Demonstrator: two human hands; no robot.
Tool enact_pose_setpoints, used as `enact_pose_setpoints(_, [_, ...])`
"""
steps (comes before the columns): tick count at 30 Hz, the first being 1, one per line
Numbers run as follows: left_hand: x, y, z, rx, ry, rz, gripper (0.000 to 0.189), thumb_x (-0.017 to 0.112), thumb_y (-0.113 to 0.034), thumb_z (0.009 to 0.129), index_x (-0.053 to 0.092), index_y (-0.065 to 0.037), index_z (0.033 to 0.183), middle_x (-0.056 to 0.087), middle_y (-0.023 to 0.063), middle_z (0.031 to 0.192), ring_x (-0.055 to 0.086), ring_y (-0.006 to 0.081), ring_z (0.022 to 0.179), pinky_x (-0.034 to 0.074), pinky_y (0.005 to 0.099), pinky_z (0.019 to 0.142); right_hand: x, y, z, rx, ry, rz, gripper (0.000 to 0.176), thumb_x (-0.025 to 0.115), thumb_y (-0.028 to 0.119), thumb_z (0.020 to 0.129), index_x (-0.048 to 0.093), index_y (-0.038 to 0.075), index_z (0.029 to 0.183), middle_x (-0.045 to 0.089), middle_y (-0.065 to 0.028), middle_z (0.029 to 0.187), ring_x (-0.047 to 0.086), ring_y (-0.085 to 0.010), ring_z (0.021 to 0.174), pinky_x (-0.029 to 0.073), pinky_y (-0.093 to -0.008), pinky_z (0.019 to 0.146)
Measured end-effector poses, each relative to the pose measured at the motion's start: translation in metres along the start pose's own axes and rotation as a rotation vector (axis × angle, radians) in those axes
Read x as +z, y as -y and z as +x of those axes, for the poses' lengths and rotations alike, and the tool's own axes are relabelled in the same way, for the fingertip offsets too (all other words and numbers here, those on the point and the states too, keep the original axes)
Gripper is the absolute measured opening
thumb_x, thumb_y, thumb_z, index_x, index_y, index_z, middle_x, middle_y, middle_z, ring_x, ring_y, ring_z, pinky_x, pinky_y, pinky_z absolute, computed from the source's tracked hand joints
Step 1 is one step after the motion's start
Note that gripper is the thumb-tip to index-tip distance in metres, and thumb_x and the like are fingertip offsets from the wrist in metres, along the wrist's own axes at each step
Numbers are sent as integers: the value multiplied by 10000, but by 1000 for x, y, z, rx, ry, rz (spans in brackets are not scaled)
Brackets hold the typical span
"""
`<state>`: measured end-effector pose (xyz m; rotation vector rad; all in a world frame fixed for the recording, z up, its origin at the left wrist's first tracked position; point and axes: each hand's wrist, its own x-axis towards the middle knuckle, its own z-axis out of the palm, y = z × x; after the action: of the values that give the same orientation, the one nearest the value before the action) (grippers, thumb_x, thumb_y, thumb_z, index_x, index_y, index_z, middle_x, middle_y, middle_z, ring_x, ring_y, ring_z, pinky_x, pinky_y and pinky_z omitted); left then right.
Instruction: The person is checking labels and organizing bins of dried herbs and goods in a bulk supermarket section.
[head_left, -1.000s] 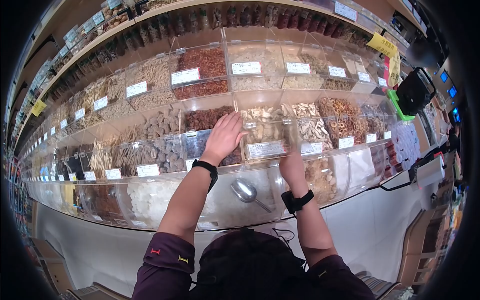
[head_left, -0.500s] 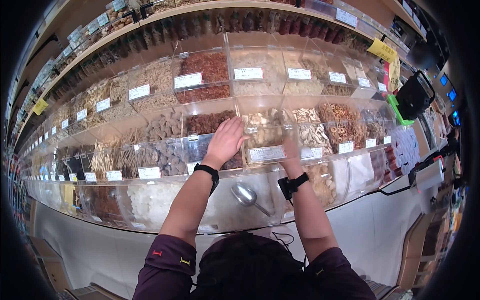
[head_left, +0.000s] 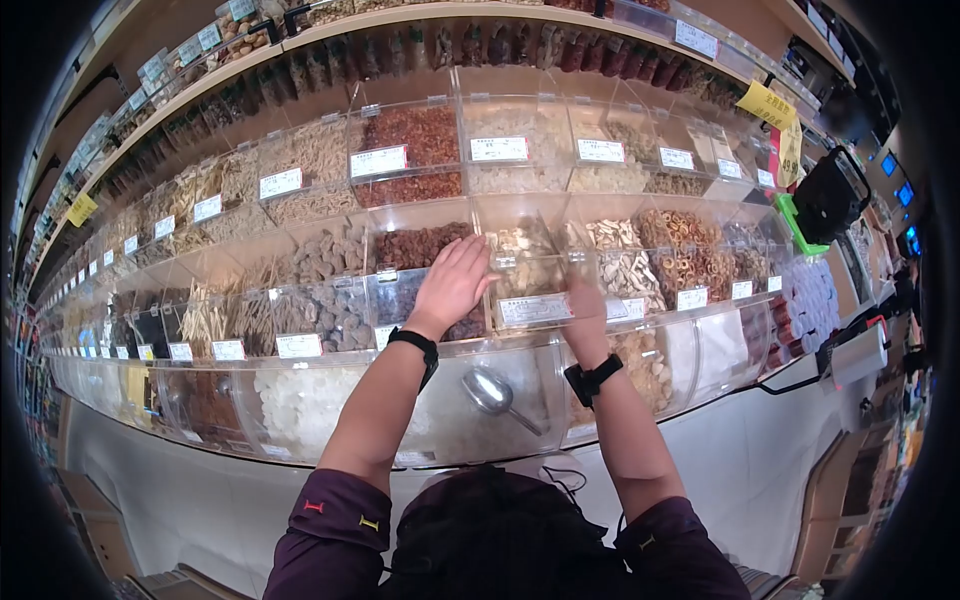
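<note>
My left hand lies flat with its fingers stretched and thumb apart, along the left edge of a clear plastic bin. Pale dried pieces fill that bin, and a white price label is on its front. At the bin's right side is my right hand; it is blurred and its fingers do not show clearly. Dark red-brown dried fruit is in the compartment by my left hand. Sliced pale dried pieces lie to the right of my right hand.
A metal scoop rests in the lower front bin between my forearms. White lumps fill a bin at lower left. Further rows of bins rise behind. A black device and a paper roll are on the right.
My right hand and wrist have shifted slightly right and toward me. My left hand stays in the same place.
</note>
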<state>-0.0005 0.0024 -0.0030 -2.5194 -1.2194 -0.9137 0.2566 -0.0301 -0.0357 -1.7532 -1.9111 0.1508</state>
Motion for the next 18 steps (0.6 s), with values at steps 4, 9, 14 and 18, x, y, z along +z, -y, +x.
enact_pose_setpoints(4, [1,0,-2,9,-8,5,459,670,-288,934,610,21,1268,609,173,1365,537,322,1319,398,448,1144,-12,17,-8,124,12,-76,447,633,179,891,534,-14,1282,659,-249,1080,667,-410,945,545,-500,767])
enact_pose_setpoints(9, [1,0,0,6,-3,-24,461,672,-283,932,608,23,1271,604,173,1375,532,321,1326,395,449,1147,4,3,-11,132,35,-157,661,646,176,887,396,-41,1459,662,-243,1069,666,-402,966,546,-495,765])
enact_pose_setpoints(14, [0,-1,-2,-9,1,-19,467,671,-283,933,602,24,1279,595,172,1389,524,318,1336,392,450,1150,-5,8,-9,1,-62,83,565,678,177,866,500,-66,1344,682,-259,912,676,-436,855,545,-515,729])
enact_pose_setpoints(18, [1,0,-1,2,8,-22,467,667,-280,937,598,23,1286,591,172,1393,522,319,1337,390,450,1152,9,-16,2,-101,-71,47,431,680,151,855,564,-49,1219,684,-264,872,673,-450,847,544,-519,729])
